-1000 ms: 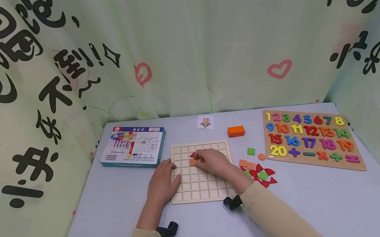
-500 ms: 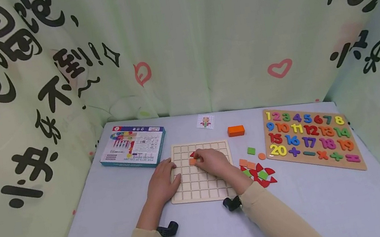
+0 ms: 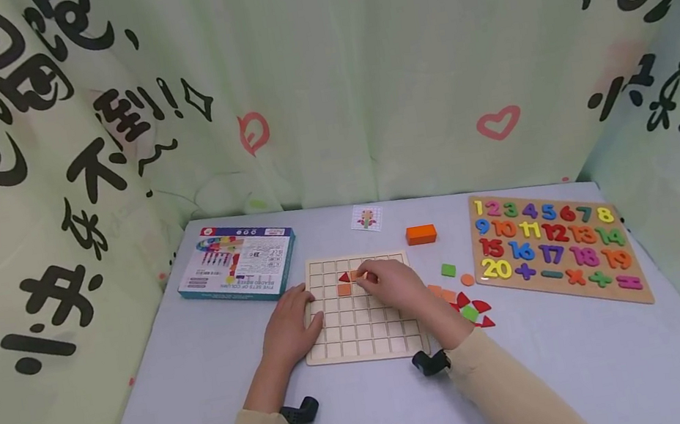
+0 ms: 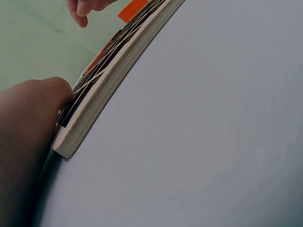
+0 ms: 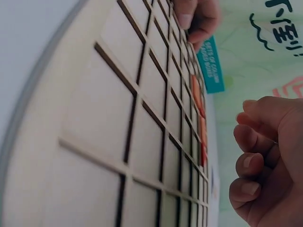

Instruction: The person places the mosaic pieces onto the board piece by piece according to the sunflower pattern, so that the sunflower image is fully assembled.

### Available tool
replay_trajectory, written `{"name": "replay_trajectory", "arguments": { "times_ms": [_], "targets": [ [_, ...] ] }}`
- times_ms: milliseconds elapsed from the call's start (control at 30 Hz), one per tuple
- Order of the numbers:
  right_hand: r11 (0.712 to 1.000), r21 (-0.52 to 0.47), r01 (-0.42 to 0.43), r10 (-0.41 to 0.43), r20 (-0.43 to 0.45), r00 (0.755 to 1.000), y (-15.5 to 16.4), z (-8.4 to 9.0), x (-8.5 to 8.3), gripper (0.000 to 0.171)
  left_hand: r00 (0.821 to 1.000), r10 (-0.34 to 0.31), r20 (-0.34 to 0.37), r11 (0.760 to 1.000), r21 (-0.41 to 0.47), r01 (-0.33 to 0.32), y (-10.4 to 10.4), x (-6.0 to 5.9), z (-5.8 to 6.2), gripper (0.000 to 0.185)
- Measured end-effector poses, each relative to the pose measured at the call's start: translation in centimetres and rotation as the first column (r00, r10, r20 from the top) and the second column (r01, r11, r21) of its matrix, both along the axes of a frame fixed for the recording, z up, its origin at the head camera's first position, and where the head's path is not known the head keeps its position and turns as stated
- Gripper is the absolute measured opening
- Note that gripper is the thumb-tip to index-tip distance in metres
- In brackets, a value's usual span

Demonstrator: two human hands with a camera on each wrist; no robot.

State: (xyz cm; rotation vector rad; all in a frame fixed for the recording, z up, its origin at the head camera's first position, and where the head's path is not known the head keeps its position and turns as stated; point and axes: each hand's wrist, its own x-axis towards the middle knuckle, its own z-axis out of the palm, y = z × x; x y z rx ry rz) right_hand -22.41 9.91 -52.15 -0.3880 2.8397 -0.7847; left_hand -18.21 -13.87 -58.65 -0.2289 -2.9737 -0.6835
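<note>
Two hands work over one pale wooden grid board (image 3: 363, 327), a square slab cut into rows of shallow square cells by dark grooves, lying near the middle of the tabletop (image 3: 209, 396). Toward the tabletop's far left corner lies a flat blue box (image 3: 237, 262) with printed text and coloured pictures. The left hand (image 3: 289, 327) rests flat on the board's left edge, fingers straight and relaxed, gripping nothing — the left wrist view shows its fingertip lying on the grooved top at the board's corner. On the board's far rows sit a red triangle (image 3: 344, 277) and, just beside it, an orange square tile (image 3: 344, 289), each filling a cell. The right hand (image 3: 394, 282) hovers over the far part of the board, fingers curled, and seems to pinch a small orange piece (image 3: 358, 275) at its fingertips just right of the red triangle; the right wrist view shows the curled fingers (image 5: 251, 163) above the grid but not the piece. Near the far edge lie a small picture card (image 3: 367, 218) and an orange block (image 3: 421, 234). Right of the board lie loose pieces (image 3: 470, 308) — red, green, orange. Along the right edge lies a number puzzle board (image 3: 555, 246) with coloured numerals.
</note>
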Motion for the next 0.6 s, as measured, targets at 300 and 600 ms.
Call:
{"name": "replay_trajectory", "arguments": {
  "times_ms": [300, 600],
  "targets": [
    [0.997, -0.020, 0.077, -0.076, 0.010, 0.997, 5.2, 2.0, 0.6, 0.027, 1.000, 0.003, -0.003, 1.000, -0.009, -0.003, 0.1, 0.0, 0.0, 0.042],
    [0.986, -0.042, 0.161, -0.159, 0.040, 0.986, 11.9, 2.1, 1.2, 0.031, 1.000, -0.005, -0.005, 1.000, -0.015, 0.004, 0.0, 0.0, -0.1, 0.042]
  ]
}}
